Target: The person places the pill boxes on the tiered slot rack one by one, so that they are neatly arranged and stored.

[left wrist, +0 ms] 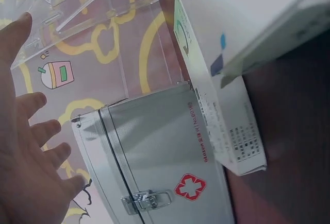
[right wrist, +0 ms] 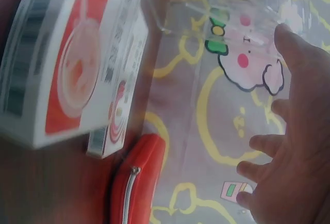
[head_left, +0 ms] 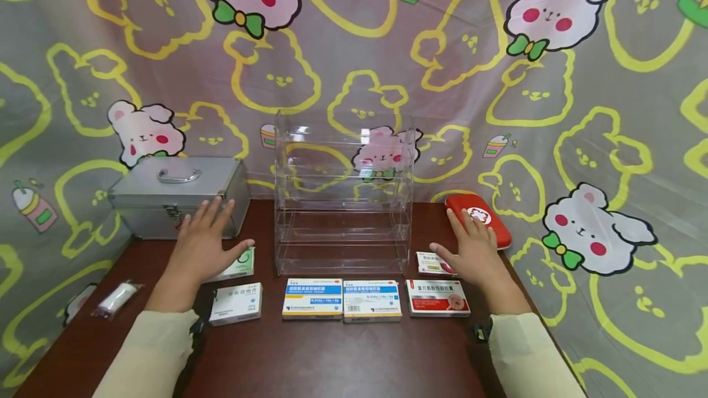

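Fingers spread, my left hand (head_left: pixel 203 244) hovers above a white and green medicine box (head_left: pixel 239 264), partly hiding it. Just nearer lies a white medicine box (head_left: pixel 236 304). My right hand (head_left: pixel 470 250) is spread the same way above a small white box (head_left: pixel 434 263), with a red and white medicine box (head_left: pixel 438 298) in front of it. Between the hands, two blue, white and yellow medicine boxes (head_left: pixel 312 298) lie side by side. Behind them stands a clear acrylic tiered rack (head_left: pixel 343 226). Neither hand holds anything; both wrist views show the fingers apart from the boxes.
At the back left stands a silver first-aid case (head_left: pixel 177 189) with a handle and latch. A red zippered pouch (head_left: pixel 487 226) lies at the back right. A small clear-wrapped white roll (head_left: pixel 117 298) is near the table's left edge. Patterned cloth (head_left: pixel 354 48) hangs behind the table.
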